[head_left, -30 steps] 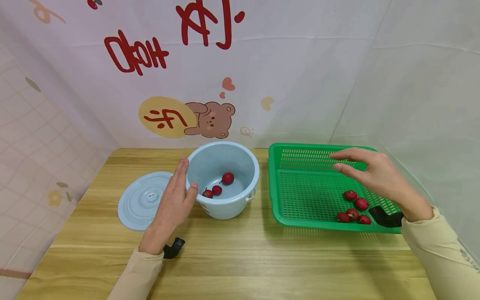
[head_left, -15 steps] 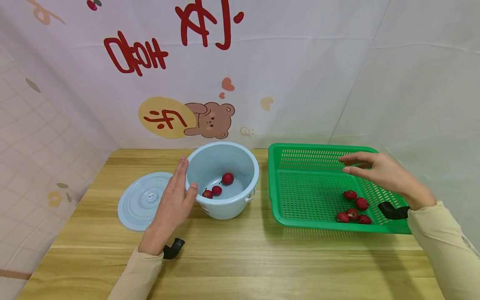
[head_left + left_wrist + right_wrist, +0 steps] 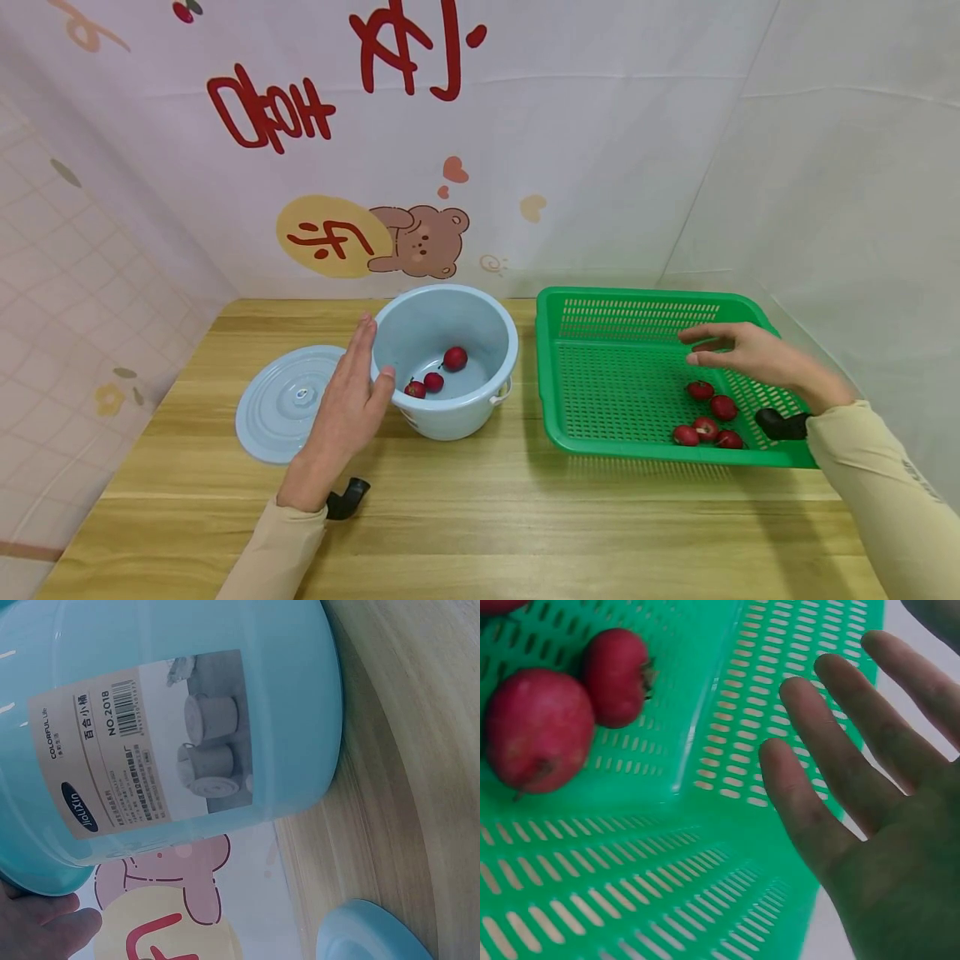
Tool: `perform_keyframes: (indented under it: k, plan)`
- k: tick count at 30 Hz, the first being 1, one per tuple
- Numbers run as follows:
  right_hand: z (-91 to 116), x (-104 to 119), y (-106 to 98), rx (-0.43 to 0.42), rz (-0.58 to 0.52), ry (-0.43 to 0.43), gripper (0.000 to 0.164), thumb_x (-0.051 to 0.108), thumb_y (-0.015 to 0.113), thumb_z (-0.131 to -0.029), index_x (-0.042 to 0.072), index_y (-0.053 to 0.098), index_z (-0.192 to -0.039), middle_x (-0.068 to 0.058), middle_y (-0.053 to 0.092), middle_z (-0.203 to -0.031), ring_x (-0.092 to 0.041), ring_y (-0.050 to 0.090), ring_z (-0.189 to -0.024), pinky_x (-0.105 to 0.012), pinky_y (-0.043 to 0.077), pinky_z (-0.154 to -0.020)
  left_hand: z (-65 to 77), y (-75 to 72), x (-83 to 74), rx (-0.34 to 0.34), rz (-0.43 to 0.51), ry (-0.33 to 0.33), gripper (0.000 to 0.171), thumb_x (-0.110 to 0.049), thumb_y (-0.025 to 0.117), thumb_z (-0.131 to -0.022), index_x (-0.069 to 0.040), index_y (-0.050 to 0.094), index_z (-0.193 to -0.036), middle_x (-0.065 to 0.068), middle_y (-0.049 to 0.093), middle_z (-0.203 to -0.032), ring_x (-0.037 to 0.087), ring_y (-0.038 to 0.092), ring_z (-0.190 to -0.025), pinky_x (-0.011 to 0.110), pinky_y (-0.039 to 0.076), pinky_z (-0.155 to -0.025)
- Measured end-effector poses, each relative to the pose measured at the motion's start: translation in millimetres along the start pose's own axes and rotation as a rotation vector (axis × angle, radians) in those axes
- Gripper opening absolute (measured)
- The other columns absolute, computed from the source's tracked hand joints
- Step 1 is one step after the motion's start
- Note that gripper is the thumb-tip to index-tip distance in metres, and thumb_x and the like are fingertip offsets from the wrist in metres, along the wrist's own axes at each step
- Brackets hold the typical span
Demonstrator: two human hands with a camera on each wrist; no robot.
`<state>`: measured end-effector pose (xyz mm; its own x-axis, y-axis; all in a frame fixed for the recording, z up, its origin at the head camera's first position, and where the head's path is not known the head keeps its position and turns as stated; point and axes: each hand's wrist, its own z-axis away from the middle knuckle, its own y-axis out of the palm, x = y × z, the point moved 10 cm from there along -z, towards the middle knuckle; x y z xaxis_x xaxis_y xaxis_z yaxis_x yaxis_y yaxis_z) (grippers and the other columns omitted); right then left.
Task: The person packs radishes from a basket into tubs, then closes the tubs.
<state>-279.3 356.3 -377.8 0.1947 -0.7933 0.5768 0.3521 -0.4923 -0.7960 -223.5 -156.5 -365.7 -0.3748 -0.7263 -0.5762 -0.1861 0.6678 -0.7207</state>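
Observation:
Straight fingers of my left hand (image 3: 341, 412) rest at the left rim of a light blue bucket (image 3: 453, 417). Inside the bucket lie three small red fruits (image 3: 454, 359), round and smooth. In the left wrist view the bucket's side carries a printed label (image 3: 142, 742), and fingertips (image 3: 71, 930) show by its rim. My right hand (image 3: 757, 358) hovers over the right part of a green slotted basket (image 3: 550, 375), holding nothing. Its fingers are spread apart in the right wrist view. Below it, several red fruits (image 3: 723, 407) lie in the basket's near right area.
A light blue lid (image 3: 281, 408) lies on the wooden table (image 3: 480, 533), left of the bucket and partly behind my left hand. Behind the table hangs a white printed cloth (image 3: 600, 167). Another pale cloth (image 3: 862, 208) borders the right side, close to the basket.
My right hand has shifted slightly right and lower over the basket. The left hand stays at the bucket's rim, and the fruits lie as before.

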Motion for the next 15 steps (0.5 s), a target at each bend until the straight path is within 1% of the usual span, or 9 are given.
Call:
perform_keyframes:
  k: [4,7,11,15]
  plan:
    - [-2.1,-8.1,6.1,0.025,-0.014,0.004,0.051,0.031,0.065,-0.103,0.003,0.056,-0.146,-0.021,0.062,-0.139,-0.030,0.067,-0.115,-0.035,0.055,-0.089,0.0,-0.1,-0.2,-0.003,-0.002,0.003,0.069,-0.034,0.044,-0.108,-0.003,0.020,-0.165,0.014,0.019,-0.171,0.036,0.023,-0.156,0.063,0.026,-0.120]
    - [-2.7,-13.6,8.4,0.035,-0.013,0.009,0.052,0.031,0.065,-0.103,0.002,0.056,-0.146,-0.021,0.064,-0.137,-0.024,0.069,-0.113,-0.028,0.054,-0.086,0.2,0.1,0.0,-0.003,-0.002,0.002,0.069,-0.035,0.044,-0.108,-0.003,0.020,-0.165,0.012,0.017,-0.172,0.035,0.023,-0.156,0.063,0.026,-0.120]
    - [-2.9,-18.6,11.7,0.052,-0.027,-0.004,0.052,0.027,0.065,-0.103,-0.001,0.055,-0.145,-0.024,0.062,-0.139,-0.025,0.068,-0.113,-0.024,0.054,-0.086,0.3,0.3,0.1,-0.002,-0.003,0.002,0.069,-0.035,0.044,-0.109,-0.003,0.020,-0.165,0.010,0.016,-0.173,0.035,0.023,-0.156,0.063,0.026,-0.120]
    - [-2.5,-22.1,17.7,0.088,-0.037,-0.015,0.054,0.024,0.066,-0.103,-0.006,0.053,-0.146,-0.028,0.057,-0.142,-0.033,0.066,-0.117,-0.025,0.055,-0.086,0.0,0.1,-0.3,-0.003,-0.003,0.004,0.069,-0.035,0.044,-0.109,-0.002,0.020,-0.165,0.012,0.017,-0.172,0.036,0.023,-0.155,0.063,0.026,-0.120]
